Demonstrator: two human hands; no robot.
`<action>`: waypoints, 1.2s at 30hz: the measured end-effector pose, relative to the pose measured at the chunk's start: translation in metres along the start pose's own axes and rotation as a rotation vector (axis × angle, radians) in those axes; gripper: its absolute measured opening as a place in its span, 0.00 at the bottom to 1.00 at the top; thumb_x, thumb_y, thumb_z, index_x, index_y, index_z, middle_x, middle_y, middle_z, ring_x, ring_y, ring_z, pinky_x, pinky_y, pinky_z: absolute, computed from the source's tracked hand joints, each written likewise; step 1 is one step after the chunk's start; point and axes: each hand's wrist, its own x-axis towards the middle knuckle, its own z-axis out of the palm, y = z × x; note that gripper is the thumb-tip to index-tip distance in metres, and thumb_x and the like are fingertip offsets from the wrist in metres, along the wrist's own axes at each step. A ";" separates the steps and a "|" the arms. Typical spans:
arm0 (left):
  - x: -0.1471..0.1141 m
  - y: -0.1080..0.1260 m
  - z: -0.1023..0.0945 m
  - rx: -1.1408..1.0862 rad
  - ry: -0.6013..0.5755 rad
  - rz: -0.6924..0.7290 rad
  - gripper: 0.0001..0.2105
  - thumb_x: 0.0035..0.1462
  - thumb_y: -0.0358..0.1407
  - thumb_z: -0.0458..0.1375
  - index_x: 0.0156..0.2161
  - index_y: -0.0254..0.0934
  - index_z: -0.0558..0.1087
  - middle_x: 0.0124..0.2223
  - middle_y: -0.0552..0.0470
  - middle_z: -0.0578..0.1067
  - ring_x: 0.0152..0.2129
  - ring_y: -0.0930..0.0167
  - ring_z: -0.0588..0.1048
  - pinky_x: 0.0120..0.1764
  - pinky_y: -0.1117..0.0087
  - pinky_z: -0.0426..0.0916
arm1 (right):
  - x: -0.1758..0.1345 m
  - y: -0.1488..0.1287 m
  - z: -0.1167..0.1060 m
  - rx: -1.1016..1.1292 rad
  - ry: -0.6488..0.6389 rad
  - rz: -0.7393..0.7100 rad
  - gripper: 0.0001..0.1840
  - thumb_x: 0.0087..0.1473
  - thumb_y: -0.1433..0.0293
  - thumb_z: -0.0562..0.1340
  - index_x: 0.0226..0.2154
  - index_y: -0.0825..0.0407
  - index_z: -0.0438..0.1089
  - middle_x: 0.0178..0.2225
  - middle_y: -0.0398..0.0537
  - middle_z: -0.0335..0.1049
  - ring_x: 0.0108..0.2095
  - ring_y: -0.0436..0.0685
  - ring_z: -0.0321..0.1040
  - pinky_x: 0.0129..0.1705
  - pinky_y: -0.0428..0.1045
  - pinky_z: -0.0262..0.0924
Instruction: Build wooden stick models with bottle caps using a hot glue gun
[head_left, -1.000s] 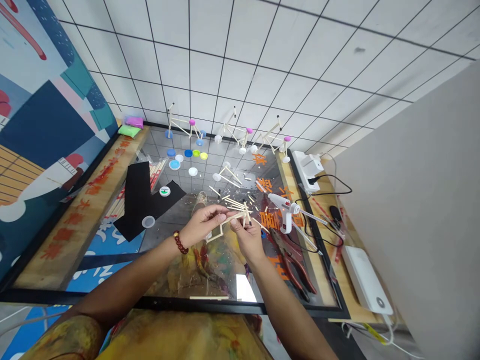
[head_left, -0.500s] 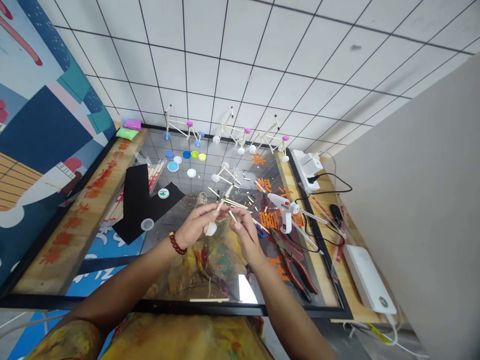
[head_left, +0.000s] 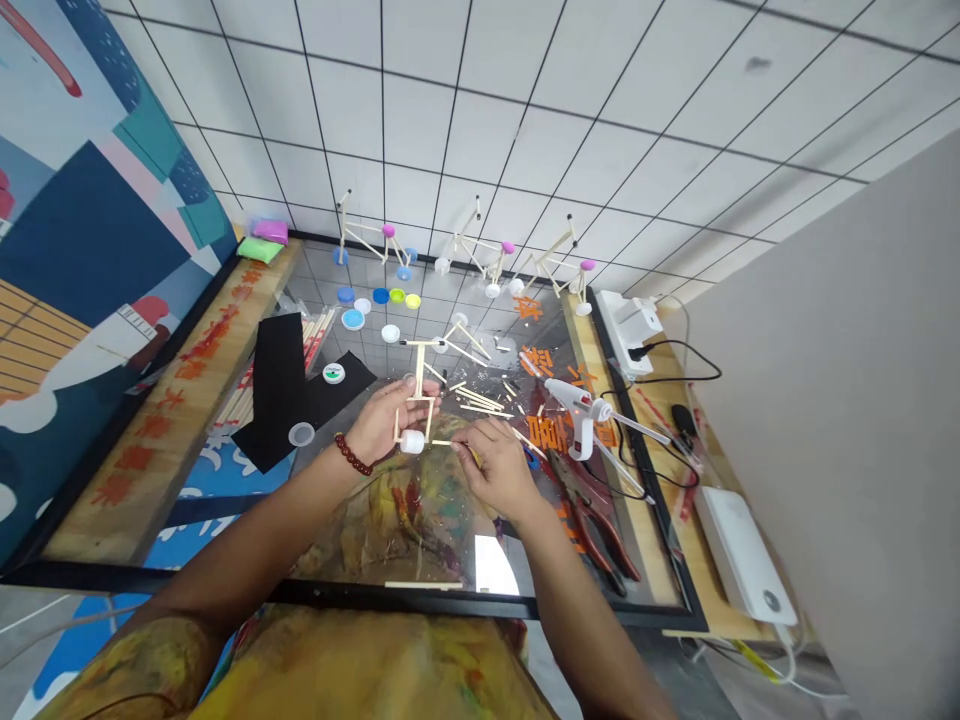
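My left hand [head_left: 375, 425] is closed on a small wooden-stick frame [head_left: 421, 372] held up over the glass tabletop. The frame has a dark-tipped crossbar at the top and a white cap-like wheel [head_left: 411, 442] between two prongs at its lower end. My right hand [head_left: 496, 465] pinches a short wooden stick [head_left: 442, 443], whose free end points left, close to the prong by the wheel. Whether the stick touches the frame, I cannot tell. Just beyond lie loose cut sticks [head_left: 480, 400] and another stick piece with white caps [head_left: 469, 342].
Stick bicycle models [head_left: 365, 240] stand along the back. Coloured caps [head_left: 381, 296] lie left of centre, near black cloth [head_left: 279, 385]. On the right are a white glue gun [head_left: 577, 410], red-handled pliers [head_left: 600, 535], a power strip [head_left: 622, 335] with cables and a white box [head_left: 742, 555].
The frame has been turned in my left hand, so its crossbar and wheel now face me. My right hand's short stick has swung level and points at the wheel end. The view has shifted slightly.
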 end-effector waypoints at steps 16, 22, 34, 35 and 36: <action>0.011 0.020 -0.007 0.086 0.216 0.254 0.19 0.43 0.42 0.73 0.40 0.33 0.80 0.37 0.48 0.80 0.30 0.72 0.75 0.32 0.73 0.68 | -0.064 0.060 -0.073 -0.306 0.534 0.733 0.26 0.52 0.45 0.63 0.34 0.53 0.71 0.32 0.53 0.72 0.34 0.61 0.67 0.36 0.54 0.59; 0.017 0.024 -0.017 0.081 0.259 0.208 0.18 0.40 0.36 0.73 0.38 0.32 0.79 0.29 0.51 0.77 0.21 0.76 0.69 0.22 0.76 0.59 | -0.043 0.106 -0.076 -0.037 0.321 0.835 0.33 0.48 0.43 0.62 0.35 0.57 0.76 0.26 0.51 0.73 0.27 0.59 0.67 0.31 0.52 0.59; 0.014 0.019 -0.017 0.028 0.178 0.331 0.31 0.46 0.42 0.71 0.55 0.37 0.69 0.42 0.46 0.79 0.36 0.69 0.77 0.38 0.68 0.73 | -0.013 0.048 -0.080 0.345 0.425 0.544 0.23 0.55 0.54 0.64 0.44 0.55 0.73 0.40 0.52 0.75 0.40 0.60 0.71 0.44 0.55 0.65; 0.015 0.018 -0.018 0.057 0.188 0.359 0.31 0.48 0.44 0.70 0.57 0.38 0.69 0.44 0.46 0.79 0.36 0.69 0.76 0.38 0.68 0.73 | -0.010 0.042 -0.079 0.367 0.405 0.493 0.22 0.55 0.55 0.64 0.44 0.53 0.72 0.41 0.52 0.74 0.41 0.60 0.70 0.44 0.54 0.65; 0.015 0.017 -0.019 0.098 0.205 0.389 0.30 0.50 0.46 0.68 0.57 0.39 0.69 0.45 0.47 0.78 0.36 0.70 0.76 0.38 0.69 0.73 | -0.007 0.037 -0.078 0.372 0.381 0.448 0.20 0.56 0.55 0.64 0.45 0.52 0.71 0.40 0.51 0.74 0.41 0.59 0.70 0.44 0.53 0.65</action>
